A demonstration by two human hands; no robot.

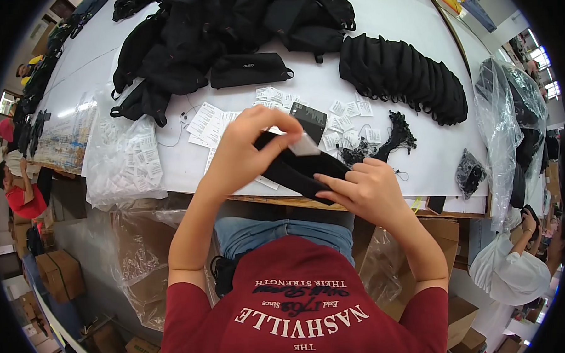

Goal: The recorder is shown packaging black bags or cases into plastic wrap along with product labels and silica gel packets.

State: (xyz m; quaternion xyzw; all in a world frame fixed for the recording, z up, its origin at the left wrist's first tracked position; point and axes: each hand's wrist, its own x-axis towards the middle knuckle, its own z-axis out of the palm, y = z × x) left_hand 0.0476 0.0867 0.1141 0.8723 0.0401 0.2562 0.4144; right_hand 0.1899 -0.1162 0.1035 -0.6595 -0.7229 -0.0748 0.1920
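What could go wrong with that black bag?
The small white piece at the left hand's fingertips might slip and fall.
The black bag, held by the right hand near the table's front edge, could drop off.
The bunched black strings might tangle.

Right hand (372, 190) on black pouch (290, 177), white tags (207, 120)
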